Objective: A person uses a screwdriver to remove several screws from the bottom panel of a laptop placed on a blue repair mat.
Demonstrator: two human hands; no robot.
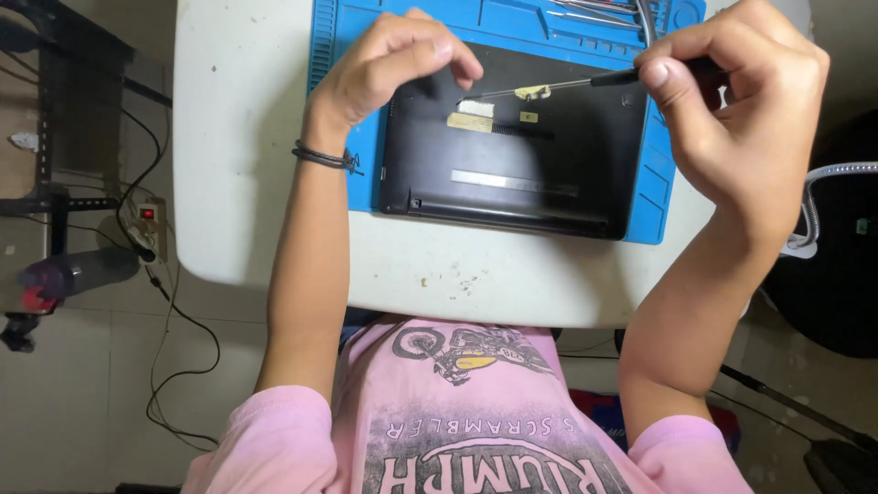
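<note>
Screwdriver (pixel 585 82) pinched by right hand (pixel 741 110), upper right of frame; shaft laid level, tip brought toward top centre of laptop. Black laptop (pixel 512 155) laid underside up on blue mat (pixel 654 197), upper centre, on white table (pixel 247 137). Left hand (pixel 389 69) curled, fingertips pressed together just beside screwdriver tip; whether anything is held cannot be told. Power strip (pixel 146 224) seen on floor, left of frame.

The right hand (pixel 741 101) holds a screwdriver (pixel 567 85) over the upturned black laptop (pixel 512 174) (left hand (pixel 389 69) beside).
</note>
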